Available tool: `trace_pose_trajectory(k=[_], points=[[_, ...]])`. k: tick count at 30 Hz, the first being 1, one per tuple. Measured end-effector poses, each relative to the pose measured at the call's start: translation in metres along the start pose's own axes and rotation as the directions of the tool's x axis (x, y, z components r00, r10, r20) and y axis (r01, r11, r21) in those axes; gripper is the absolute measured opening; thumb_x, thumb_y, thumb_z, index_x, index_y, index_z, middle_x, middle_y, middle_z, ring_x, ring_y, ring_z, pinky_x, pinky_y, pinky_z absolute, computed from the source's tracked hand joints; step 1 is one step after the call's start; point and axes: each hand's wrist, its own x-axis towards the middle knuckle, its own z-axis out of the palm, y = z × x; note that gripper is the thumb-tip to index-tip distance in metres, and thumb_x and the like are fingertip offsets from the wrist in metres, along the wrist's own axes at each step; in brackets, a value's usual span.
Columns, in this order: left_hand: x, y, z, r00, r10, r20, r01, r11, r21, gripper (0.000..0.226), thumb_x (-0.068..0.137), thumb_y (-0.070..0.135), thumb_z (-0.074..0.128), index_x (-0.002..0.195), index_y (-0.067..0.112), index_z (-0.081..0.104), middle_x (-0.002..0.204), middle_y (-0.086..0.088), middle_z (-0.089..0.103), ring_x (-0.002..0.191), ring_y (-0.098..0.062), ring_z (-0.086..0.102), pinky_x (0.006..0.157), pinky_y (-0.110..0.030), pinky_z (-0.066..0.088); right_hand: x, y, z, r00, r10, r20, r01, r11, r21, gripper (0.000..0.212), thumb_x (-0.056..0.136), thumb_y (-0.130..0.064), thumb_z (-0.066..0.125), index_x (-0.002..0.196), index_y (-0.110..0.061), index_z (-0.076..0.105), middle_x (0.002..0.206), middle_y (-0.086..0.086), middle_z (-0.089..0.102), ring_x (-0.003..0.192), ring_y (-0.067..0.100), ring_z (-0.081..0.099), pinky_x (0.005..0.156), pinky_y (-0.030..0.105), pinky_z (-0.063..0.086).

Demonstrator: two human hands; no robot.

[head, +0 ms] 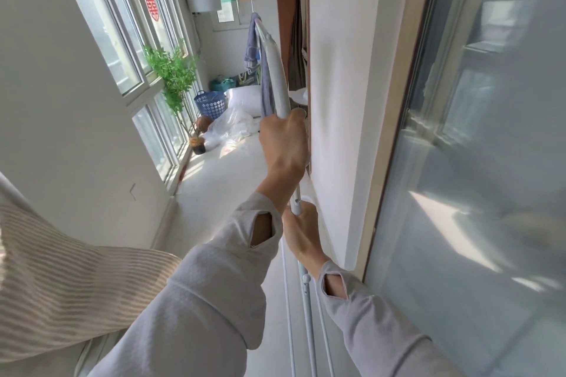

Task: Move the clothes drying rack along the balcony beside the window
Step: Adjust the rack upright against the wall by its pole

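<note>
The white metal drying rack (277,70) stands close against the right-hand wall, its top rail running away from me. A grey-blue cloth (267,92) and a blue towel (252,43) hang over the rail. My left hand (284,144) grips the near end of the top rail. Lower down, my right hand (301,229) is wrapped around the rack's upright pole (307,309). Both arms wear pale grey sleeves.
Balcony windows (128,40) line the left side. A potted green plant (174,76) stands by them. At the far end lie a blue basket (211,104), white pillows and plastic bags (232,128). A glass door (490,162) is at my right. Striped fabric (61,269) hangs at lower left.
</note>
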Motion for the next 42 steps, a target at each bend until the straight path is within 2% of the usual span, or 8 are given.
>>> trace_pose_trajectory(k=[4,9,14,19,27,33,39,42], points=[[0.012,-0.004,0.006,1.0,-0.013,0.008,0.013,1.0,-0.011,0.027,0.068,0.022,0.051,0.053,0.02,0.029,0.049,0.002,0.027,0.051,-0.02,0.024,0.049,-0.032,0.022,0.014,0.003,0.001,1.0,0.0,0.007,0.0,1.0,0.003,0.029,0.076,-0.017,0.045,0.054,-0.022,0.027,0.052,-0.001,0.03,0.051,0.014,0.026,0.047,0.032,0.024],[0.028,-0.009,0.011,1.0,-0.01,0.017,0.011,0.999,-0.046,0.021,0.077,0.013,0.051,0.061,0.013,0.038,0.054,-0.005,0.027,0.048,-0.018,0.023,0.039,-0.02,0.021,0.029,0.003,0.002,1.0,-0.002,0.004,0.002,1.0,-0.018,0.037,0.077,-0.016,0.044,0.045,-0.027,0.029,0.043,-0.011,0.026,0.044,0.008,0.021,0.039,0.021,0.021],[0.046,-0.013,0.016,0.996,-0.032,0.08,0.038,0.996,-0.08,0.007,0.08,0.009,0.05,0.075,0.01,0.046,0.069,-0.011,0.031,0.058,-0.031,0.02,0.042,-0.025,0.017,0.043,0.001,0.004,1.0,0.004,-0.007,-0.004,1.0,-0.011,0.035,0.074,-0.019,0.043,0.042,-0.029,0.034,0.039,-0.013,0.026,0.039,0.005,0.021,0.037,0.018,0.022],[0.061,-0.018,0.013,0.991,-0.004,0.131,0.018,0.994,-0.107,0.012,0.084,0.006,0.048,0.074,0.009,0.043,0.06,-0.004,0.024,0.052,-0.017,0.019,0.039,-0.021,0.017,0.054,-0.001,0.013,1.0,-0.001,-0.02,0.001,1.0,-0.018,0.036,0.071,-0.02,0.039,0.039,-0.034,0.047,0.034,-0.015,0.033,0.033,0.003,0.031,0.034,0.008,0.024],[0.079,-0.021,0.013,0.988,0.001,0.151,0.02,0.99,-0.136,0.02,0.082,0.002,0.047,0.069,0.013,0.037,0.058,0.0,0.02,0.045,-0.014,0.017,0.038,-0.016,0.018,0.071,0.002,0.023,0.996,-0.014,-0.089,0.009,0.999,-0.049,0.024,0.069,-0.026,0.041,0.051,-0.025,0.025,0.045,-0.014,0.026,0.042,0.005,0.021,0.04,0.019,0.021],[0.082,-0.022,0.03,0.989,-0.008,0.146,0.023,0.994,-0.106,0.014,0.081,0.003,0.048,0.071,0.009,0.039,0.058,-0.001,0.022,0.05,-0.017,0.018,0.039,-0.019,0.019,0.083,0.006,0.011,0.997,0.007,-0.076,-0.011,0.999,-0.05,0.031,0.075,-0.02,0.046,0.054,-0.025,0.023,0.053,-0.006,0.025,0.047,0.008,0.02,0.047,0.028,0.019],[0.091,-0.023,0.044,0.994,-0.03,0.101,0.038,0.996,-0.084,0.01,0.083,0.005,0.048,0.075,0.009,0.044,0.059,-0.004,0.026,0.051,-0.017,0.021,0.039,-0.021,0.018,0.099,0.007,0.004,1.0,0.009,0.004,-0.009,1.0,-0.019,0.035,0.07,-0.02,0.044,0.037,-0.031,0.047,0.035,-0.015,0.033,0.036,0.004,0.028,0.039,0.017,0.024],[0.097,-0.025,0.048,0.998,-0.032,0.062,0.037,0.996,-0.076,0.011,0.082,0.006,0.051,0.073,0.009,0.045,0.06,-0.009,0.028,0.051,-0.02,0.023,0.039,-0.021,0.019,0.108,0.012,0.005,1.0,-0.004,0.004,0.004,1.0,-0.014,0.036,0.072,-0.019,0.042,0.038,-0.031,0.041,0.037,-0.013,0.03,0.041,0.005,0.025,0.044,0.024,0.024]])
